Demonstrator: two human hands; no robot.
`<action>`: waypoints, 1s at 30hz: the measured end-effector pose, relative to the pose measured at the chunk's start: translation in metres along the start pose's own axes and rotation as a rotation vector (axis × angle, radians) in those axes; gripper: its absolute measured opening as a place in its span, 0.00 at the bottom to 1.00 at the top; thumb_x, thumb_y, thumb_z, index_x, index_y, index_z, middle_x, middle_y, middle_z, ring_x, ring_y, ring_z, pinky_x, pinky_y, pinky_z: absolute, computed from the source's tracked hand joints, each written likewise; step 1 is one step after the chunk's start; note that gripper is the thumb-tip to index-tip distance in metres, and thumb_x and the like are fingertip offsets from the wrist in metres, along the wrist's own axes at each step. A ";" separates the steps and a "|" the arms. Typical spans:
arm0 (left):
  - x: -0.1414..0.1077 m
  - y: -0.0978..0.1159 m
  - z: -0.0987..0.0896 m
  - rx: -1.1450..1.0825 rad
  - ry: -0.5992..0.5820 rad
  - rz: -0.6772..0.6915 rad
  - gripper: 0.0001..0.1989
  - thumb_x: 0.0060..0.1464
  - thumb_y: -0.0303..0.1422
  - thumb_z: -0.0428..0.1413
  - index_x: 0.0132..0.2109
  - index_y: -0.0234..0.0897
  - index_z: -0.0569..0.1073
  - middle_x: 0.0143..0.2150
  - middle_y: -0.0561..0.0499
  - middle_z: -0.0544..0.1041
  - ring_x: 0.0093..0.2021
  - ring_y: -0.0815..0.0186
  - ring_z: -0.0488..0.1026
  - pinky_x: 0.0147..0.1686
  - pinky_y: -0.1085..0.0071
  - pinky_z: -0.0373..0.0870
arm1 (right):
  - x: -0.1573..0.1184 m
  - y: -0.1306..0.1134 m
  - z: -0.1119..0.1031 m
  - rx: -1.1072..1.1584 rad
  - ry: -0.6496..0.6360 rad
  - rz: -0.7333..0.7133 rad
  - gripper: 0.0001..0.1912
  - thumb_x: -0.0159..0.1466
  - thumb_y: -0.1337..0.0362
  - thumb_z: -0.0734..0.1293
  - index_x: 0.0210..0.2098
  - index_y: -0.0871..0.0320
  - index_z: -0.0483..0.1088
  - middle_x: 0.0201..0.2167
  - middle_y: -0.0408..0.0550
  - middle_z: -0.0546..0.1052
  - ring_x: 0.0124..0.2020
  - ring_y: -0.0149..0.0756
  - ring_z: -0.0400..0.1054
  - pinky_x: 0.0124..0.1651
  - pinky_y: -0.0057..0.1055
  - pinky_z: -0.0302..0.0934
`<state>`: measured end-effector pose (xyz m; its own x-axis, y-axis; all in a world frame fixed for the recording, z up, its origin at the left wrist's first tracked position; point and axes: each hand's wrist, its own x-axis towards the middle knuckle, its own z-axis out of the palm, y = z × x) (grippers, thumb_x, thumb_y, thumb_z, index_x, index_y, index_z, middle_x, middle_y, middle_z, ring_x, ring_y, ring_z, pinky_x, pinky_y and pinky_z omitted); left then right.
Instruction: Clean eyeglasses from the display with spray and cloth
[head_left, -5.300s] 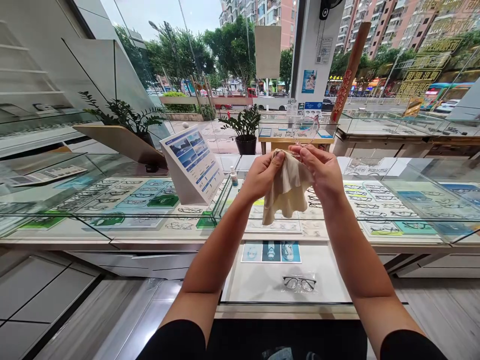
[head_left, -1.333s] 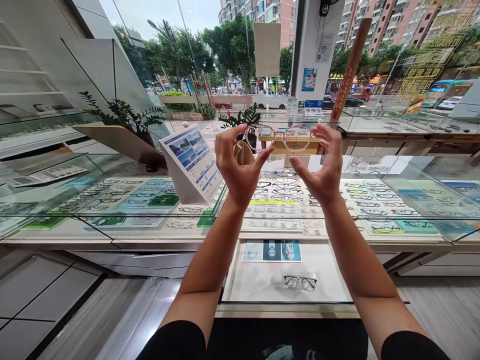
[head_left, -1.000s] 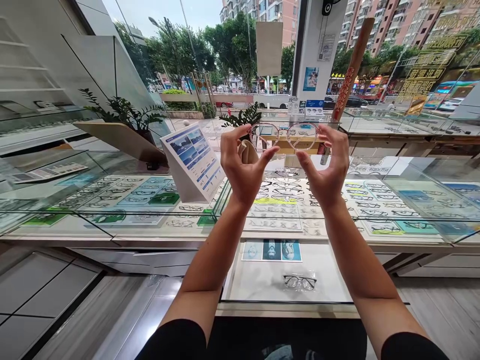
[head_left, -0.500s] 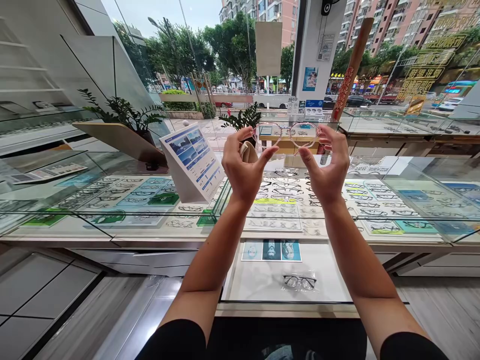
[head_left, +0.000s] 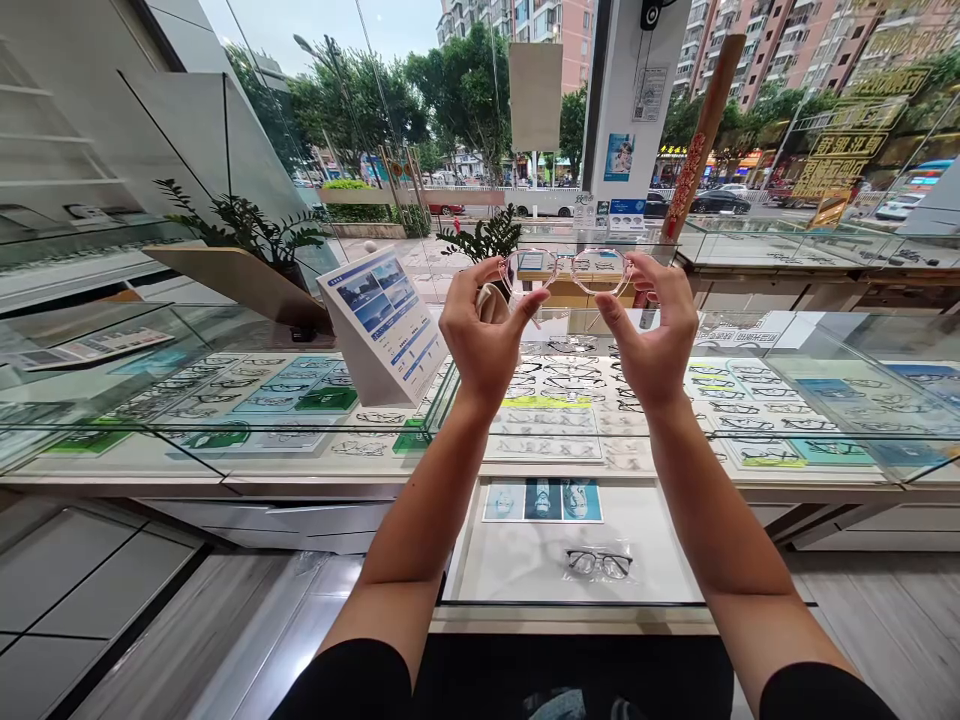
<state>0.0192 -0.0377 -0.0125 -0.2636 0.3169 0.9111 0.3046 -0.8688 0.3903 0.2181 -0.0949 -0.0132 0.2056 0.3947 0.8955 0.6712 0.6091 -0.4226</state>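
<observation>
A pair of round eyeglasses point(head_left: 564, 258) with thin pinkish rims is held up level in front of me, above the glass counter. At its left side my left hand point(head_left: 484, 335) is closed, pinching the frame between thumb and fingers. A beige cloth point(head_left: 491, 302) is also tucked in that hand, behind the thumb. My right hand point(head_left: 660, 335) grips the other side of the frame by the fingertips, its thumb below the right lens. Both temples are mostly hidden by the lenses and fingers.
The glass display counter point(head_left: 540, 455) holds rows of eyeglasses. In the pulled-out white drawer point(head_left: 517, 575) lie black-framed glasses point(head_left: 600, 564) in a clear bag and a photo strip point(head_left: 544, 500). A desk calendar point(head_left: 386, 325) and a tilted mirror point(head_left: 240, 285) stand on the left.
The eyeglasses have shifted slightly left and tilted a little, showing more of the rims' lower part. Both hands keep their hold and have barely moved.
</observation>
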 end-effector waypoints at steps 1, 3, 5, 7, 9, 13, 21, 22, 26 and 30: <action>0.000 0.000 0.000 -0.002 0.000 0.002 0.25 0.55 0.51 0.75 0.54 0.46 0.81 0.51 0.45 0.85 0.54 0.53 0.82 0.56 0.56 0.80 | 0.000 0.000 0.000 -0.008 0.009 -0.006 0.26 0.74 0.44 0.71 0.67 0.42 0.74 0.57 0.52 0.79 0.65 0.57 0.73 0.68 0.62 0.67; 0.001 -0.002 -0.001 -0.005 0.001 0.010 0.25 0.55 0.51 0.75 0.54 0.46 0.81 0.50 0.46 0.85 0.54 0.54 0.82 0.56 0.56 0.80 | 0.001 -0.001 0.000 -0.011 0.022 -0.012 0.24 0.73 0.44 0.71 0.65 0.43 0.75 0.54 0.52 0.80 0.62 0.56 0.75 0.67 0.61 0.68; 0.002 -0.004 -0.001 -0.006 -0.001 0.020 0.25 0.55 0.51 0.75 0.53 0.45 0.81 0.50 0.46 0.85 0.53 0.55 0.83 0.56 0.57 0.80 | 0.001 -0.002 0.000 -0.007 0.020 -0.001 0.23 0.73 0.43 0.71 0.63 0.43 0.76 0.53 0.51 0.80 0.61 0.56 0.75 0.67 0.62 0.68; 0.002 -0.006 -0.001 -0.005 -0.005 0.028 0.24 0.56 0.50 0.75 0.53 0.45 0.81 0.50 0.47 0.85 0.52 0.55 0.83 0.55 0.57 0.80 | 0.000 -0.003 0.000 0.020 0.011 0.029 0.24 0.72 0.42 0.72 0.62 0.42 0.77 0.53 0.51 0.81 0.62 0.56 0.74 0.68 0.62 0.67; 0.002 -0.008 -0.001 -0.002 -0.013 0.029 0.24 0.56 0.50 0.75 0.53 0.46 0.81 0.50 0.47 0.84 0.52 0.55 0.83 0.55 0.56 0.80 | 0.000 -0.003 0.000 0.087 -0.003 0.067 0.24 0.70 0.41 0.74 0.61 0.43 0.77 0.54 0.51 0.81 0.63 0.56 0.73 0.71 0.62 0.64; 0.001 -0.008 -0.002 0.004 -0.015 0.012 0.26 0.55 0.50 0.75 0.54 0.46 0.81 0.50 0.46 0.83 0.55 0.53 0.81 0.57 0.56 0.79 | 0.002 0.002 0.000 0.201 -0.027 0.121 0.26 0.67 0.40 0.76 0.58 0.44 0.79 0.55 0.52 0.81 0.61 0.54 0.73 0.71 0.58 0.64; 0.000 -0.012 -0.004 0.099 -0.027 0.060 0.32 0.55 0.55 0.74 0.58 0.43 0.80 0.54 0.43 0.83 0.60 0.52 0.80 0.61 0.55 0.77 | 0.004 0.022 0.005 0.254 -0.068 0.107 0.30 0.65 0.36 0.76 0.56 0.48 0.80 0.53 0.51 0.85 0.55 0.49 0.79 0.60 0.52 0.73; 0.000 -0.014 -0.004 0.121 -0.024 0.092 0.31 0.56 0.55 0.73 0.59 0.42 0.80 0.55 0.43 0.83 0.59 0.52 0.80 0.61 0.55 0.78 | 0.004 0.025 0.006 0.239 -0.055 0.086 0.31 0.65 0.35 0.76 0.57 0.48 0.79 0.53 0.52 0.85 0.55 0.50 0.80 0.60 0.52 0.74; 0.000 -0.026 -0.003 0.156 -0.038 0.180 0.31 0.61 0.53 0.70 0.63 0.42 0.78 0.59 0.41 0.84 0.61 0.51 0.81 0.62 0.55 0.78 | 0.003 0.029 0.010 0.163 -0.020 -0.027 0.31 0.67 0.36 0.75 0.60 0.48 0.77 0.57 0.54 0.83 0.58 0.53 0.79 0.60 0.55 0.74; 0.000 -0.035 -0.001 0.180 -0.045 0.210 0.33 0.61 0.55 0.69 0.65 0.43 0.77 0.61 0.41 0.84 0.62 0.51 0.82 0.62 0.57 0.79 | 0.003 0.026 0.010 0.065 0.034 -0.136 0.27 0.70 0.41 0.74 0.61 0.48 0.76 0.58 0.55 0.83 0.61 0.55 0.77 0.60 0.57 0.75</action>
<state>0.0076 -0.0076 -0.0266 -0.1378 0.1568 0.9780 0.5067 -0.8372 0.2057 0.2290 -0.0707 -0.0234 0.1405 0.2832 0.9487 0.6468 0.6993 -0.3045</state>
